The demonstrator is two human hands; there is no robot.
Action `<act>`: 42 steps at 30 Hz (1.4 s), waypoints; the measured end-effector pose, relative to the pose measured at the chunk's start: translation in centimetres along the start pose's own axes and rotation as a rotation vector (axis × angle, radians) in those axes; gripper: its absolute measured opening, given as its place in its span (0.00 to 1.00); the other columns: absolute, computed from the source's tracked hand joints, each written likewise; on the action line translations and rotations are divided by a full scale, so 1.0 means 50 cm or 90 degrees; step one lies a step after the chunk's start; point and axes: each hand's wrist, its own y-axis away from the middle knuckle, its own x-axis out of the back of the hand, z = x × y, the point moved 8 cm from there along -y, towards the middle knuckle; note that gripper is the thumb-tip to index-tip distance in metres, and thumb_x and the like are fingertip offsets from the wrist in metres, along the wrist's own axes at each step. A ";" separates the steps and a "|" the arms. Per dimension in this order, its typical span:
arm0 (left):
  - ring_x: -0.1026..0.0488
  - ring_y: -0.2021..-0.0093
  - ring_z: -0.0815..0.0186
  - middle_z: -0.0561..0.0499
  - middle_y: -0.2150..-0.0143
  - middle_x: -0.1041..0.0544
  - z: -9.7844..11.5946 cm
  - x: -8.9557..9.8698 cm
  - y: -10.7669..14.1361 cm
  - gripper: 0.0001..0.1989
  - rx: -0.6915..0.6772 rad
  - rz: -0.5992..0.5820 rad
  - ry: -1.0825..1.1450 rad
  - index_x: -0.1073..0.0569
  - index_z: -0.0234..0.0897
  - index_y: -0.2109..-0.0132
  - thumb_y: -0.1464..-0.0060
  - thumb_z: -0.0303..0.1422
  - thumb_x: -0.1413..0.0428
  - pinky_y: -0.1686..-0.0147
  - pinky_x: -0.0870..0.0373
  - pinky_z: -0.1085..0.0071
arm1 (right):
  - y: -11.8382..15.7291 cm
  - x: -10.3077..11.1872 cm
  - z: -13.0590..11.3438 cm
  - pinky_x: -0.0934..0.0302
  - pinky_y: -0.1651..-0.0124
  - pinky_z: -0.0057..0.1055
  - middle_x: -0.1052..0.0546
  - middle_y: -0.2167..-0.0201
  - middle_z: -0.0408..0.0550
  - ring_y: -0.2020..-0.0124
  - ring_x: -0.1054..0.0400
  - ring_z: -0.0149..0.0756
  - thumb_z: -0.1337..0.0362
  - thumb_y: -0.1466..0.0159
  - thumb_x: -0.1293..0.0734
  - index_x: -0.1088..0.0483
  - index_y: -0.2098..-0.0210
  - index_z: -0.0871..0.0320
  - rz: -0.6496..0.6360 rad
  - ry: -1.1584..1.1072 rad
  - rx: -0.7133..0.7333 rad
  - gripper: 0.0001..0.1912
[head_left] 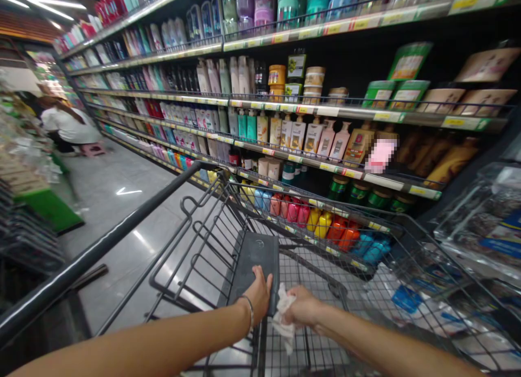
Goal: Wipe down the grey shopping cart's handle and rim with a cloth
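Note:
A metal shopping cart [285,246] with a dark handle stands in front of me. My left hand [259,293], with a bracelet at the wrist, rests against a dark grey panel [257,257] in the cart, its fingers apart and nothing held. Just to the right, my right hand [302,306] is closed around a crumpled whitish cloth or tissue [284,318], which hangs below the fingers beside the panel's edge.
Shelves [354,173] packed with bottles and tubs run behind the cart. Packaged goods [500,225] hang at the right. A person in a white top [67,121] sits on a pink stool [93,149] far left. A green-edged display [46,208] stands nearer.

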 end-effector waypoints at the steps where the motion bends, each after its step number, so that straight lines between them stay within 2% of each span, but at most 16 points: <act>1: 0.30 0.51 0.39 0.39 0.50 0.24 0.000 0.000 0.000 0.18 0.002 0.004 -0.005 0.22 0.45 0.54 0.55 0.40 0.43 0.51 0.44 0.36 | -0.004 0.014 -0.016 0.45 0.79 0.24 0.32 0.83 0.34 0.80 0.36 0.31 0.80 0.65 0.37 0.39 0.71 0.55 0.017 0.034 0.019 0.22; 3: 0.29 0.51 0.40 0.39 0.51 0.24 0.000 0.000 0.001 0.18 0.013 0.012 -0.019 0.22 0.46 0.54 0.54 0.40 0.43 0.51 0.44 0.37 | -0.010 0.043 -0.066 0.44 0.77 0.25 0.31 0.82 0.35 0.78 0.34 0.34 0.79 0.64 0.35 0.38 0.70 0.56 0.076 0.055 0.097 0.22; 6: 0.30 0.51 0.40 0.40 0.52 0.23 0.002 -0.004 0.001 0.18 0.035 0.020 -0.025 0.21 0.46 0.56 0.56 0.41 0.42 0.50 0.45 0.36 | -0.008 0.061 -0.150 0.37 0.67 0.29 0.26 0.74 0.41 0.69 0.30 0.38 0.74 0.56 0.34 0.36 0.67 0.57 0.183 0.046 0.308 0.16; 8: 0.30 0.51 0.40 0.39 0.54 0.22 0.006 -0.005 -0.001 0.16 0.045 0.023 -0.028 0.20 0.45 0.59 0.57 0.42 0.41 0.49 0.45 0.35 | -0.003 0.033 -0.185 0.35 0.56 0.33 0.24 0.63 0.48 0.60 0.29 0.40 0.71 0.49 0.36 0.32 0.63 0.57 0.188 0.093 0.476 0.13; 10: 0.30 0.51 0.41 0.38 0.59 0.22 0.010 -0.004 -0.002 0.15 0.058 0.028 -0.038 0.19 0.42 0.63 0.58 0.41 0.40 0.49 0.46 0.35 | -0.010 -0.017 -0.190 0.40 0.45 0.37 0.26 0.51 0.51 0.48 0.33 0.40 0.72 0.44 0.40 0.30 0.56 0.56 0.137 0.183 0.602 0.18; 11: 0.30 0.51 0.41 0.37 0.60 0.21 0.010 -0.002 -0.003 0.15 0.067 0.030 -0.043 0.19 0.41 0.63 0.58 0.41 0.40 0.49 0.46 0.35 | -0.021 -0.038 -0.182 0.43 0.41 0.39 0.28 0.46 0.52 0.44 0.36 0.40 0.74 0.44 0.41 0.29 0.53 0.55 0.112 0.237 0.632 0.21; 13: 0.30 0.51 0.42 0.38 0.59 0.22 0.012 0.001 -0.002 0.15 0.081 0.035 -0.044 0.19 0.41 0.62 0.57 0.42 0.40 0.48 0.46 0.36 | -0.052 -0.065 -0.166 0.49 0.37 0.43 0.30 0.43 0.51 0.40 0.40 0.40 0.76 0.43 0.42 0.30 0.49 0.54 0.088 0.340 0.653 0.25; 16: 0.31 0.50 0.41 0.41 0.54 0.22 0.014 0.003 0.003 0.17 0.091 0.031 -0.034 0.20 0.46 0.58 0.55 0.45 0.42 0.48 0.46 0.36 | -0.103 -0.060 -0.173 0.53 0.35 0.47 0.31 0.42 0.51 0.39 0.41 0.40 0.78 0.43 0.43 0.31 0.47 0.53 0.129 0.418 0.659 0.28; 18: 0.31 0.48 0.39 0.42 0.53 0.23 0.017 0.001 0.007 0.19 0.085 0.019 -0.024 0.21 0.49 0.58 0.56 0.48 0.42 0.47 0.47 0.35 | -0.131 -0.046 -0.195 0.51 0.36 0.46 0.31 0.42 0.52 0.39 0.40 0.41 0.78 0.42 0.43 0.31 0.47 0.54 0.159 0.421 0.659 0.27; 23: 0.33 0.47 0.34 0.42 0.50 0.24 0.023 -0.007 0.013 0.25 0.063 -0.019 -0.004 0.21 0.51 0.57 0.65 0.52 0.38 0.47 0.49 0.31 | -0.186 -0.033 -0.255 0.43 0.42 0.35 0.27 0.48 0.54 0.45 0.35 0.39 0.77 0.42 0.44 0.30 0.48 0.58 0.186 0.412 0.637 0.26; 28: 0.33 0.46 0.34 0.40 0.49 0.25 0.025 0.001 0.012 0.24 0.069 0.011 0.005 0.21 0.50 0.58 0.64 0.51 0.40 0.47 0.50 0.30 | -0.219 -0.030 -0.283 0.42 0.45 0.36 0.26 0.52 0.59 0.49 0.32 0.44 0.76 0.40 0.45 0.34 0.44 0.62 0.255 0.463 0.544 0.26; 30: 0.33 0.47 0.35 0.40 0.49 0.25 0.022 0.005 0.012 0.21 0.082 0.025 -0.003 0.21 0.50 0.58 0.61 0.50 0.41 0.47 0.49 0.31 | -0.216 -0.036 -0.284 0.42 0.46 0.36 0.26 0.52 0.60 0.49 0.32 0.44 0.76 0.40 0.45 0.34 0.44 0.63 0.245 0.463 0.547 0.26; 34: 0.31 0.48 0.36 0.40 0.51 0.24 0.017 0.013 0.011 0.19 0.099 0.032 -0.011 0.21 0.49 0.58 0.59 0.46 0.41 0.47 0.49 0.32 | -0.181 -0.056 -0.269 0.42 0.44 0.34 0.26 0.51 0.56 0.49 0.33 0.39 0.78 0.41 0.46 0.30 0.48 0.61 0.155 0.445 0.634 0.26; 37: 0.31 0.48 0.36 0.41 0.53 0.23 0.017 0.015 0.011 0.19 0.098 0.037 -0.008 0.21 0.49 0.57 0.58 0.46 0.41 0.48 0.48 0.32 | -0.141 -0.064 -0.240 0.43 0.43 0.36 0.26 0.49 0.54 0.47 0.34 0.39 0.79 0.44 0.45 0.29 0.49 0.58 0.106 0.482 0.673 0.27; 42: 0.29 0.51 0.41 0.40 0.56 0.22 0.019 0.011 0.010 0.16 0.082 0.046 -0.024 0.21 0.48 0.58 0.52 0.46 0.44 0.50 0.45 0.35 | -0.067 -0.068 -0.185 0.44 0.42 0.39 0.27 0.47 0.56 0.45 0.36 0.41 0.80 0.46 0.45 0.29 0.49 0.58 0.070 0.522 0.673 0.29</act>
